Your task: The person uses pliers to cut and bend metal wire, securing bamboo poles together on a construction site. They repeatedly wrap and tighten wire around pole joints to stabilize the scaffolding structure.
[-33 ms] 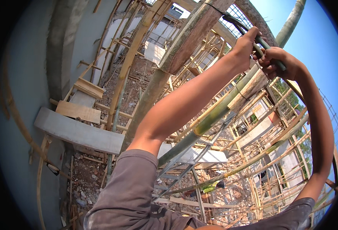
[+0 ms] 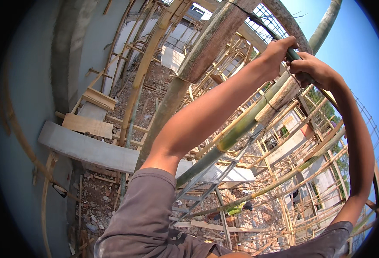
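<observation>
Both arms reach up to the upper right, where my hands meet around a dark green strip [image 2: 292,54]; its material is unclear. My left hand [image 2: 279,50] is closed on it, knuckles up. Right beside it, my right hand [image 2: 313,71] grips the same strip lower down, and its end is mostly hidden by the fingers. From my left hand the strip runs up and left to a dark loop [image 2: 258,20] near the top of a rough wooden post [image 2: 219,41]. Below my hands, a round wooden piece [image 2: 279,101] lies against a thick green bamboo pole [image 2: 236,135].
Far below lies a rubble-strewn floor [image 2: 97,210] with loose boards. A concrete beam [image 2: 90,144] crosses at mid-height, and a metal ladder [image 2: 202,189] leans beneath the bamboo. Grey wall [image 2: 26,103] stands left; bamboo scaffolding [image 2: 284,215] fills the right. Someone in yellow-green [image 2: 236,209] is down below.
My left hand has shifted slightly right and down, closer to my right hand. The right fingers have folded further over the strip, whose two strands showed apart before.
</observation>
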`<state>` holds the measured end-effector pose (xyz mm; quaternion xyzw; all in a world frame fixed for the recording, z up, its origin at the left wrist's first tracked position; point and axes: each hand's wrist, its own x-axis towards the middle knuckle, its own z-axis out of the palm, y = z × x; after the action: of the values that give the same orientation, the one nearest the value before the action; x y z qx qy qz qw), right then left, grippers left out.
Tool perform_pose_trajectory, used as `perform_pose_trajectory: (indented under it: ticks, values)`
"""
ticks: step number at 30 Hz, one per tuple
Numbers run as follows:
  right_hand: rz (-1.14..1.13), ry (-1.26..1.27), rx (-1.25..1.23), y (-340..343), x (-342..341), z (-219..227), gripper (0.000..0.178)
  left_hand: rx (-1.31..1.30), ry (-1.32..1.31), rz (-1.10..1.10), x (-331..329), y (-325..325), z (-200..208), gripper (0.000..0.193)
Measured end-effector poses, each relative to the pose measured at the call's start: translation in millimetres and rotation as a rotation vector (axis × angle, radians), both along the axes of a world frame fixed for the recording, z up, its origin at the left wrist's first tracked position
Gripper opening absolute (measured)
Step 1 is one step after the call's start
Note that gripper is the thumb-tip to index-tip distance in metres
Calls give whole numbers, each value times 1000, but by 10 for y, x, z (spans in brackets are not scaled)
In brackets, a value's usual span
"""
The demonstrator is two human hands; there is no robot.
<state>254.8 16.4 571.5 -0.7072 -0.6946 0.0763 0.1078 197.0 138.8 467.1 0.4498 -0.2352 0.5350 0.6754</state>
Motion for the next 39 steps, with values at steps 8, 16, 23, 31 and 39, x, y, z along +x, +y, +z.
perform_pose_trajectory:
  ticks: [8, 16, 23, 31, 39]
  values:
    - [-103, -1170, 843, -24, -212, -371, 53, 58, -403, -457, 90, 232, 81, 19]
    - [50, -789, 671, -110, -209, -252, 58, 1, -410, -222, 142, 222, 64, 48]
    - [332, -504, 776, 389, 619, 317, 47, 54, -235, -118, 5, 283, -142, 53]
    - [383, -571, 663, 700, 678, 767, 54, 52, -217, -107, -74, 409, -151, 52]
    - [198, -211, 629, 356, 419, 27, 46, -53, -468, -319, 147, 396, 78, 44]
